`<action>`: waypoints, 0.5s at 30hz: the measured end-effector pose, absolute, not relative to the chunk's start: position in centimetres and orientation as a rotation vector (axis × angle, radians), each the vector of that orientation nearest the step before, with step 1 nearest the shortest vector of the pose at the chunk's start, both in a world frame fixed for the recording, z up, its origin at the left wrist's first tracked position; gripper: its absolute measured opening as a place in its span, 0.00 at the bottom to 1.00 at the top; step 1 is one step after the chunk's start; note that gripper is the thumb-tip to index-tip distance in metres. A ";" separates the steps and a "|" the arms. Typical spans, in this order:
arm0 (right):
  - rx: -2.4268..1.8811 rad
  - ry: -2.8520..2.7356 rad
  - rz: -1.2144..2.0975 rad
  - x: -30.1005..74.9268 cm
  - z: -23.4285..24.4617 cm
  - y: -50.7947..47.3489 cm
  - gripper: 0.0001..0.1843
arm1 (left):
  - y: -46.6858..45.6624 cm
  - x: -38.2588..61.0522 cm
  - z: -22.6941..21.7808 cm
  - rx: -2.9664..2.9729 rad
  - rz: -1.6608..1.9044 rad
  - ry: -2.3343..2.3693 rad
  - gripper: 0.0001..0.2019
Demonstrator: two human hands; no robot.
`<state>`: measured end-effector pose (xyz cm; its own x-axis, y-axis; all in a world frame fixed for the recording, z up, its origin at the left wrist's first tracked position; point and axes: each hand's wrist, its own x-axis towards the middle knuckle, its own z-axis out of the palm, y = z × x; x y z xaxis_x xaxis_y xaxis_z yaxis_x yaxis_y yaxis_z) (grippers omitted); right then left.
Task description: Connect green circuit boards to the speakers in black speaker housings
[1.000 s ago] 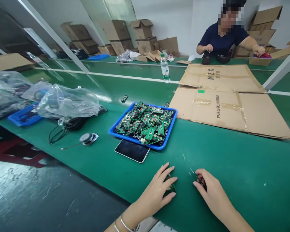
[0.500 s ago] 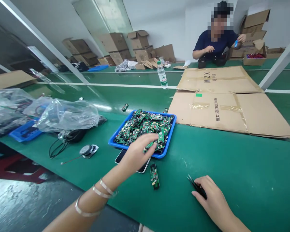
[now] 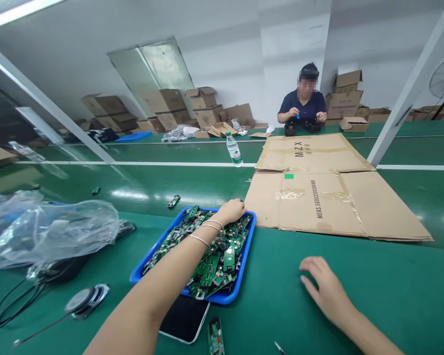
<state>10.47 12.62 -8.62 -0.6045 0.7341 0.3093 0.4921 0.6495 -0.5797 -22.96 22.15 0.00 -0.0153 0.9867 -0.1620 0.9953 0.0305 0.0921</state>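
Observation:
A blue tray (image 3: 243,256) heaped with several green circuit boards (image 3: 210,264) sits on the green table. My left hand (image 3: 231,211) reaches over the tray to its far end, fingers curled down among the boards; what they grip is hidden. My right hand (image 3: 322,287) lies palm down on the table to the right of the tray, fingers stretched out and holding nothing. A single circuit board (image 3: 215,337) lies near the front edge beside a dark phone (image 3: 184,319). A thin metal tip (image 3: 279,348), perhaps tweezers, lies near it.
Flattened cardboard (image 3: 329,197) covers the table at the right. A water bottle (image 3: 234,149) stands behind the tray. A clear plastic bag (image 3: 52,231), black cables and a round speaker (image 3: 86,300) lie at the left. A co-worker (image 3: 302,106) sits at the far table among boxes.
My left hand has pushed from the near side of the tray to its far end. My right hand has let go of the dark tweezers and lies flat. The camera has tilted up.

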 end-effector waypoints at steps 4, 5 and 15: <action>-1.018 -2.482 0.013 8.5 -8.0 21.7 0.22 | 22.2 -23.3 -1.0 2.088 -0.187 2.103 0.14; -1.061 -2.511 -0.054 8.0 -8.2 23.3 0.26 | 21.9 -23.4 -1.2 2.095 -0.206 2.100 0.13; -1.085 -2.607 -0.015 7.1 -11.3 26.5 0.17 | 19.0 -23.1 -1.9 1.927 -0.256 2.171 0.11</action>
